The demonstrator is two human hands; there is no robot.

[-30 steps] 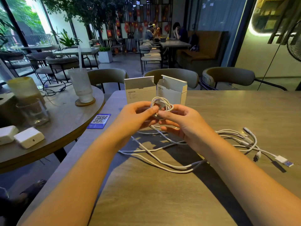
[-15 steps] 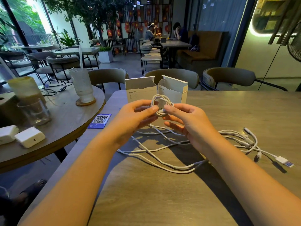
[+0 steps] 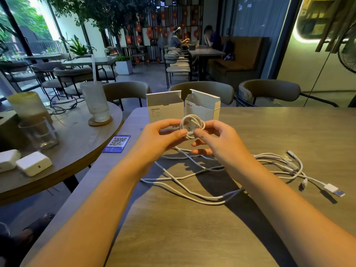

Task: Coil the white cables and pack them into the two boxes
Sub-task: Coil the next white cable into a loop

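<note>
Loose white cables (image 3: 192,191) lay tangled on the wooden table (image 3: 192,237), USB plug (image 3: 334,190) off to the right; above them, left hand (image 3: 163,135) and right hand (image 3: 217,139) both pinched a small coil (image 3: 192,123) (a few loops, held clear of the table); just behind, two open white boxes (image 3: 165,108) stood upright side by side, flaps up.

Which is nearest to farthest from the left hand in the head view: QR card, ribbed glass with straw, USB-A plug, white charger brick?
From the left hand:
1. QR card, just to its left at the table edge.
2. Ribbed glass with straw, farther left and back, on the round table.
3. White charger brick, far left, and USB-A plug, far right: too close to call.
</note>
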